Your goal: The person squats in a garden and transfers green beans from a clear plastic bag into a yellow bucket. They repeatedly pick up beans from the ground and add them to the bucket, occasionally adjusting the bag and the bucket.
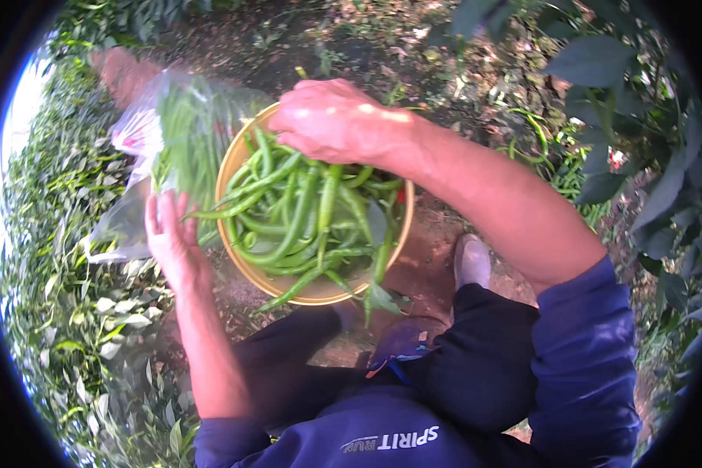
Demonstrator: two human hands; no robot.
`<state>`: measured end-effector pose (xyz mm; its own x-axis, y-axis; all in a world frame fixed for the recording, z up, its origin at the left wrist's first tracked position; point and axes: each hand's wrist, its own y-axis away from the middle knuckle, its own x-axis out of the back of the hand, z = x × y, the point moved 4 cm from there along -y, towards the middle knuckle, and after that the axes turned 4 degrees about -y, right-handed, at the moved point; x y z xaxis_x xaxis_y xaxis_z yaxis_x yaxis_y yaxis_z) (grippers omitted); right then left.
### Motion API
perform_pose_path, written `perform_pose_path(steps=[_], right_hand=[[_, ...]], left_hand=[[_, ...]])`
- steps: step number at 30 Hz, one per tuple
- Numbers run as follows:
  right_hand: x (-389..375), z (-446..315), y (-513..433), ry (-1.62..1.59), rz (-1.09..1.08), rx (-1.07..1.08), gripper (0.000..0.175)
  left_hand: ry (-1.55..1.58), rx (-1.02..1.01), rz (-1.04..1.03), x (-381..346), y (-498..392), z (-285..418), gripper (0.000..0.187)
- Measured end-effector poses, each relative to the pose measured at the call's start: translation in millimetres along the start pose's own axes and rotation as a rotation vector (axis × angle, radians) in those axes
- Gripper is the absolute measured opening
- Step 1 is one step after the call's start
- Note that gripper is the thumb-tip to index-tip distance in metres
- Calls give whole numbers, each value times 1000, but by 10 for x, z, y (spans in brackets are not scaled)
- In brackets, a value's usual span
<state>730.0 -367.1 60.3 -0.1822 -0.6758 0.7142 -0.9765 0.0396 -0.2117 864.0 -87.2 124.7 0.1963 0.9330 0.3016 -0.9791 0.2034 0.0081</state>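
A yellow-rimmed round tub (408,225) full of long green chili peppers (301,219) stands before me. My right hand (333,123) is over the tub's far rim with its fingers curled down. A small yellow-green tip shows just beyond its knuckles; whether the hand holds anything is hidden. To the left of the tub lies a clear plastic bag (196,137) filled with green peppers, its gathered top at the left. My left hand (175,240) is raised at the bag's near side, fingers extended and nothing gripped. I cannot tell whether it touches the plastic.
Leafy pepper plants (82,281) crowd the left side, and large leaves (596,61) overhang the right. More green peppers (567,175) lie at the right. My shoe (472,260) is on bare soil right of the tub. Dry leaf litter (497,70) covers the far ground.
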Motion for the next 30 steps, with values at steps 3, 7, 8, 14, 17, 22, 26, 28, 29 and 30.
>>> perform_pose_path(steps=[3,7,8,14,17,22,26,28,29,30], right_hand=[[-74,-85,52,36,112,-180,18],[84,-239,517,-60,795,167,6],[103,-166,666,-109,899,137,7],[-154,608,2663,0,920,-300,21],[-549,991,3933,78,831,-851,20],[-879,1358,5689,260,543,-1446,29],[-929,1578,6161,468,245,-1491,77],[-863,1715,6078,468,276,-1305,70],[-823,1784,6017,440,273,-1272,66],[-771,1886,5917,413,299,-1241,51]], left_hand=[[-84,46,-98,-74,7,-32,78],[-648,-365,-94,-270,312,0,78],[-729,-428,-31,-271,386,60,80],[-730,-821,-131,-331,1225,369,63],[-620,-1008,-516,-448,1967,470,49],[-275,-732,-1339,-852,2422,399,52],[-468,-501,-1252,-1202,2509,-62,31],[-521,-518,-1311,-1258,2570,-115,30],[-478,-550,-1333,-1267,2615,-96,29],[-467,-545,-1361,-1273,2655,-91,29]])
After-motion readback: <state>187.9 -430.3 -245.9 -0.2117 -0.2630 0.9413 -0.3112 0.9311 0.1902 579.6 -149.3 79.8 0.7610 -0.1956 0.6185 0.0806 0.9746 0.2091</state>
